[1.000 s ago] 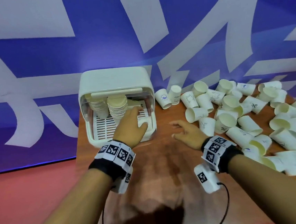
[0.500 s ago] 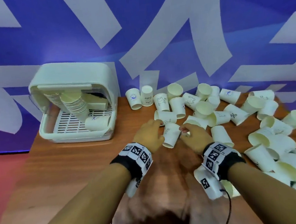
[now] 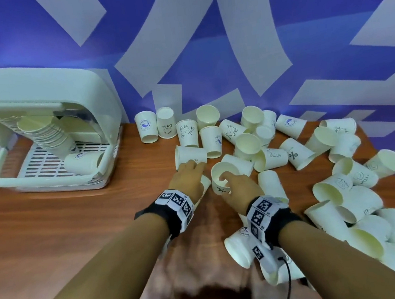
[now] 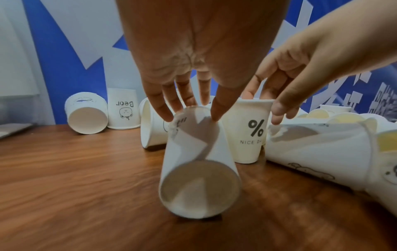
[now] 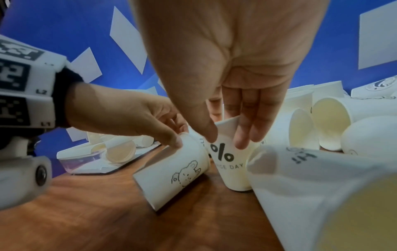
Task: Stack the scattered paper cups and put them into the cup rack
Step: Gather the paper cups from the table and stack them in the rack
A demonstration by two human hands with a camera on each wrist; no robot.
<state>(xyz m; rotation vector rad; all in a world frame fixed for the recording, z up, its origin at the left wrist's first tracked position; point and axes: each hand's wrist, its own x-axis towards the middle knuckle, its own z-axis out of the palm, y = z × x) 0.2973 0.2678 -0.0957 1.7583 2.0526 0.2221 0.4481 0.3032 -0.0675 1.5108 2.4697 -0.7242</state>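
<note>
White paper cups (image 3: 272,159) lie scattered over the right half of the wooden table (image 3: 66,222). My right hand (image 3: 228,180) pinches the rim of an upright cup printed "%" (image 5: 232,168), thumb outside and fingers at the rim; that cup (image 4: 247,132) stands on the table. Just left of it my left hand (image 4: 191,117) pinches the mouth end of a bear-print cup (image 5: 176,173) lying on its side, base (image 4: 197,186) toward my wrist. The white cup rack (image 3: 41,92) stands at the far left with stacked cups (image 3: 45,137) inside.
A blue and white banner (image 3: 205,40) backs the table. Cups crowd the table's right edge (image 3: 367,217) and one lies under my right wrist (image 3: 237,246). Bare wood lies between the rack and my hands.
My left hand has left the rack and come right to the cup pile. Both hands closed in on cups there; the right hand now holds the "%" cup upright.
</note>
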